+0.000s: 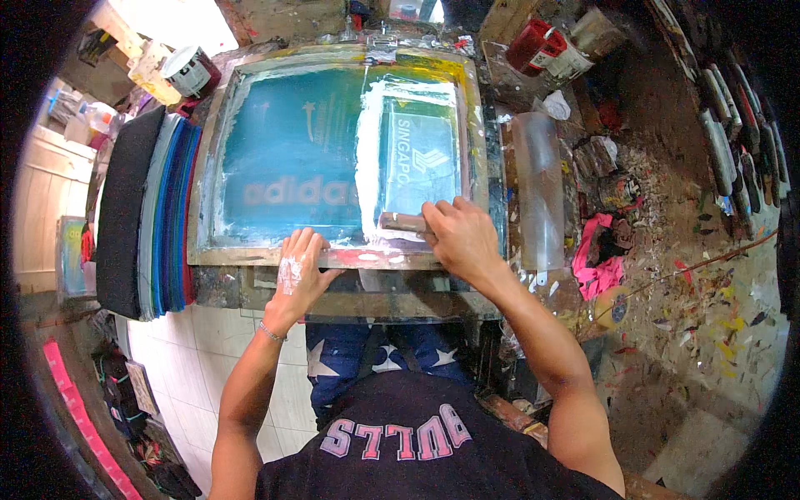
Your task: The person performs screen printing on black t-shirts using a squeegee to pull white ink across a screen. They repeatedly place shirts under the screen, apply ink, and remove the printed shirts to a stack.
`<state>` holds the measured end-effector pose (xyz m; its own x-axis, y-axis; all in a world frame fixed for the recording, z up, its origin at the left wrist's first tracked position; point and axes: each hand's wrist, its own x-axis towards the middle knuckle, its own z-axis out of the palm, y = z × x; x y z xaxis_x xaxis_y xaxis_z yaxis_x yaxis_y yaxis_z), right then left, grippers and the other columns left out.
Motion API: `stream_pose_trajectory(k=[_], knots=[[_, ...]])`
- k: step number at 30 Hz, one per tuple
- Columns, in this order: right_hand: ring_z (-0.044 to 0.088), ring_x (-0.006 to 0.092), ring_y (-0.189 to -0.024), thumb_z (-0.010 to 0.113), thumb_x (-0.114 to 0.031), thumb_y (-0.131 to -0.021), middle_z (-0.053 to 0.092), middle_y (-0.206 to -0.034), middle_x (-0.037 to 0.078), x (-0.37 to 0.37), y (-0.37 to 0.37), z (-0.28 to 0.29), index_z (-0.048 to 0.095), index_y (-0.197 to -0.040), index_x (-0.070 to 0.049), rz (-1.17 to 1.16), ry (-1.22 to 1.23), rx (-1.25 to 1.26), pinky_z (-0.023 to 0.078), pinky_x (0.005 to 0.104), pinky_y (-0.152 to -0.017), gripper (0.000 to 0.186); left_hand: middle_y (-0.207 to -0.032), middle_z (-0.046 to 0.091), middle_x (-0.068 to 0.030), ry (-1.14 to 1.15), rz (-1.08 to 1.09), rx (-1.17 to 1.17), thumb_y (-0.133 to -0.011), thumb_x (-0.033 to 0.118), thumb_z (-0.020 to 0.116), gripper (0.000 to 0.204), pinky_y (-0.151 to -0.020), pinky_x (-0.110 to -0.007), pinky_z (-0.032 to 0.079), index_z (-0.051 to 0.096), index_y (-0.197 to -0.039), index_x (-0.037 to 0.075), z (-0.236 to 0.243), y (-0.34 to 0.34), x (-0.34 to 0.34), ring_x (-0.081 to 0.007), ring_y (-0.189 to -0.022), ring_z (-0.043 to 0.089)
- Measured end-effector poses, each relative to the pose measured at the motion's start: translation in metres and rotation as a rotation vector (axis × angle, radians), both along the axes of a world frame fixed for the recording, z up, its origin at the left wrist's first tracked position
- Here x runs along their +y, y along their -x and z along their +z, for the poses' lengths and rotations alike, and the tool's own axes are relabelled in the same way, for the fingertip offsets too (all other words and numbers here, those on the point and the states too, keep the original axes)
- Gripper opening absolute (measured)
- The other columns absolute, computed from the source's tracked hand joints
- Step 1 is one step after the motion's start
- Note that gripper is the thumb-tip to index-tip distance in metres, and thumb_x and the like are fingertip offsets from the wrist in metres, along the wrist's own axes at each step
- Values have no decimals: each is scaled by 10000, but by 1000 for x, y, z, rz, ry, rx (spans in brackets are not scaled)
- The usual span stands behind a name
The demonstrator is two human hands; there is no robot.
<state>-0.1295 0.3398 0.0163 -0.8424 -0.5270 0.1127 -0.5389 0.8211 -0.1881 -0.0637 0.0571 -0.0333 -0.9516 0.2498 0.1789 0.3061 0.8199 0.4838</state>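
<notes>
A wooden-framed printing screen [283, 142] with teal mesh and faint lettering lies in front of me. A smaller rectangular stencil [416, 125] on its right half is bordered by thick white ink. My left hand [297, 267], smeared with white, grips the near edge of the frame left of middle, fingers over the wood. My right hand [459, 235] holds a short squeegee [402, 221] at the near end of that stencil, its fingers wrapped round the tool's right end.
Stacked dark, grey and blue sheets [142, 208] stand left of the screen. Ink containers sit at back left [191, 72] and back right [537, 48]. A clear plastic roll [537, 192] and pink cloth [598, 254] lie on the right. Squeegees [733, 125] line the far right.
</notes>
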Motion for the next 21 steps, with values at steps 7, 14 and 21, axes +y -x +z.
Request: stream_pose_trajectory(k=[7,14,21], knots=[[631,351,-868,725,-161,-801,658,-857,112,1,-1,0,578,-921,-62,17,9,26,515,484,-754,214,-963,537,-126,22,0,17,-638,140,900,481,-819,-433,406,551,-957,52,-3,1,0,-328,-942,533],[629,417,-829,681,-146,-815,641,-799,178,10,80,14,572,-921,-84,61,74,51,495,546,-706,164,-956,535,-124,31,-12,-11,-639,143,901,488,-819,-429,406,549,-964,47,2,1,0,-326,-948,530],[716,395,-839,701,-216,-816,724,-869,185,-12,230,-1,698,-1000,-111,-62,-74,157,568,520,-726,213,-936,520,-127,15,0,-26,-619,122,901,486,-810,-430,407,544,-941,50,5,2,1,-327,-923,518]])
